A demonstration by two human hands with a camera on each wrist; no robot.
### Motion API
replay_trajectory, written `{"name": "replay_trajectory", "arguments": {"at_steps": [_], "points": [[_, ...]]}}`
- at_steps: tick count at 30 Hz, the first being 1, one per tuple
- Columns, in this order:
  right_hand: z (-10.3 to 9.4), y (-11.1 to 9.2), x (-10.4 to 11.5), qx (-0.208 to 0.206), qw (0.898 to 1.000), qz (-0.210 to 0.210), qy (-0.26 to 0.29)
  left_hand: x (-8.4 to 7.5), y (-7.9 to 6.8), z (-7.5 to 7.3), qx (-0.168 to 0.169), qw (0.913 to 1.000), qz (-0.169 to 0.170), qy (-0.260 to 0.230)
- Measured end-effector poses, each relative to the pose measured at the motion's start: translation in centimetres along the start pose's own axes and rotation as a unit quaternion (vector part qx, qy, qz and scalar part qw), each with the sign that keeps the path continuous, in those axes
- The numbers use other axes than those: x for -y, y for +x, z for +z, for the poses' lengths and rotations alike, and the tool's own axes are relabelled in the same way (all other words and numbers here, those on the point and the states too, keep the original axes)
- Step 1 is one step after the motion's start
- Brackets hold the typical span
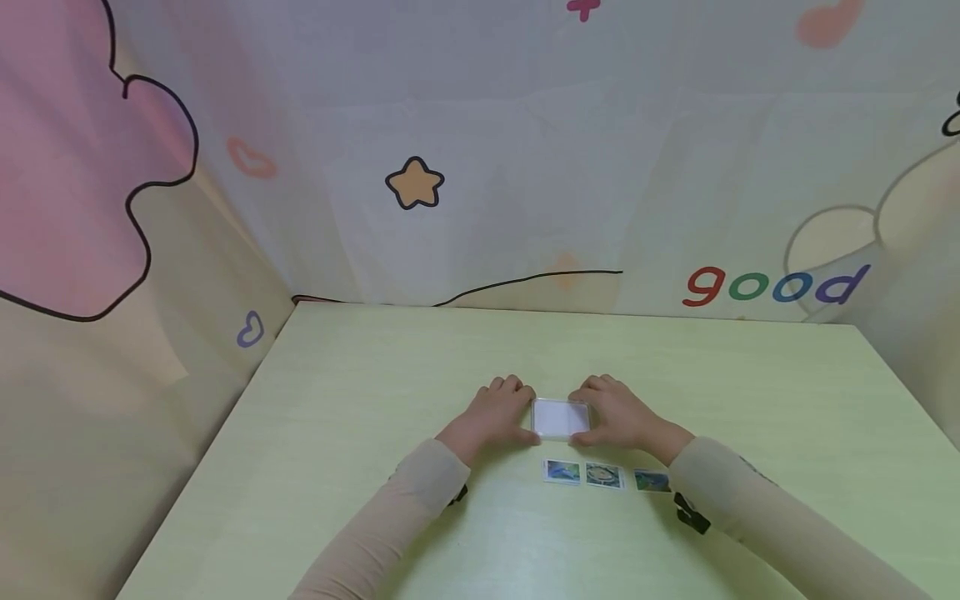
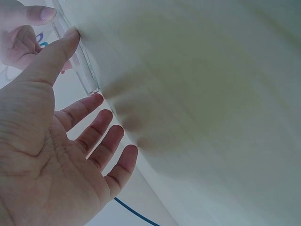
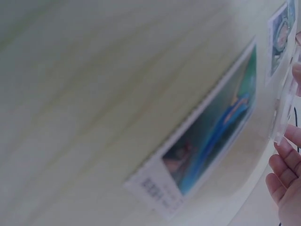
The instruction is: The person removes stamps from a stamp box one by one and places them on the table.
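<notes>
A flat clear plastic case (image 1: 560, 418) with a white inside lies on the table between both hands. My left hand (image 1: 501, 410) holds its left end, thumb at the near corner and index fingertip at the far one. In the left wrist view the other fingers of the left hand (image 2: 56, 136) spread loosely past the corner. My right hand (image 1: 617, 412) holds the right end the same way, thumb near and index finger far. Close in front lie a blue-green picture stamp (image 1: 562, 472), a stamp with a round motif (image 1: 604, 476) and a darker stamp (image 1: 651, 481), partly hidden by the right sleeve.
The pale green table (image 1: 337, 375) ends at a printed cloth backdrop (image 1: 525, 167) behind and at both sides. A black strap piece (image 1: 692, 514) hangs under the right cuff. The stamps lie flat in a row, with perforated edges showing in the right wrist view.
</notes>
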State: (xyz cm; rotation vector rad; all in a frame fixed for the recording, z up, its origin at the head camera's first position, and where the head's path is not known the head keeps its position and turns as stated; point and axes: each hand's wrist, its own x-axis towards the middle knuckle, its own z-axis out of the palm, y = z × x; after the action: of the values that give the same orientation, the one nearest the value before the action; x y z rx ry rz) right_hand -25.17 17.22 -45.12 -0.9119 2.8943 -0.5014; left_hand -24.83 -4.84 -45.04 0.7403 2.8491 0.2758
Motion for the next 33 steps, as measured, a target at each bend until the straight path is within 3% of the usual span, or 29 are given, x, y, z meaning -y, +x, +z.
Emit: {"name": "replay_trajectory", "arguments": {"at_steps": [33], "points": [[-0.26, 0.32, 0.17, 0.009, 1.0, -0.011, 0.0, 0.29, -0.02, -0.02, 0.012, 0.9999, -0.002, -0.011]]}}
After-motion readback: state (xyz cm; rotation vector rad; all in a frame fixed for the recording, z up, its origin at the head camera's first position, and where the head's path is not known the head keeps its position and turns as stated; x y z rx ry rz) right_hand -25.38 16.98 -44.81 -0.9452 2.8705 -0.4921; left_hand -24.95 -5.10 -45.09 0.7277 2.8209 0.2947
